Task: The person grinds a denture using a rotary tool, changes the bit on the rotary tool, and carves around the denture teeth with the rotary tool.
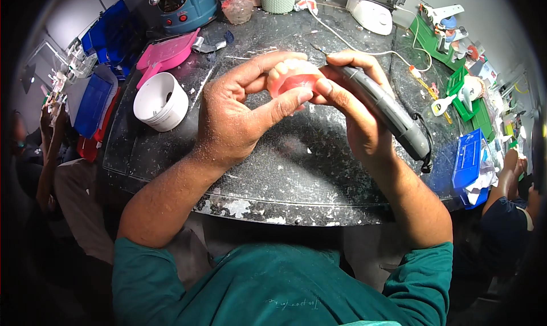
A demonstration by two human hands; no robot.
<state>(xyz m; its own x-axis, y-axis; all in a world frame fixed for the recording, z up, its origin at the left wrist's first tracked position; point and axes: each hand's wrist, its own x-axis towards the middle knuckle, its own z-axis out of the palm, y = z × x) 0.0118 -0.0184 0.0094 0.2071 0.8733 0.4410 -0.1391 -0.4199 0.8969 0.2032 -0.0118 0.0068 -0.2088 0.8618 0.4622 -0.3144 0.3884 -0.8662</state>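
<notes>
A pink denture (293, 82) with cream teeth is held between my hands at mid-table. My left hand (231, 112) is closed on it, thumb across the pink part and fingers behind. My right hand (364, 118) grips a long grey rotary handpiece (384, 106), its thin metal tip angled up and left behind the denture; a fingertip of this hand touches the denture's right end. Fine pale dust coats my left hand and forearm. A white tub (160, 112) stands left of my hands.
A pink dustpan (168, 52), blue machine (185, 12), white device (370, 15) and cable sit behind. Green trays (427, 41) and a blue bin (466, 166) line the right side, blue bins (91, 98) the left. Co-workers (51, 132) (507, 183) sit either side.
</notes>
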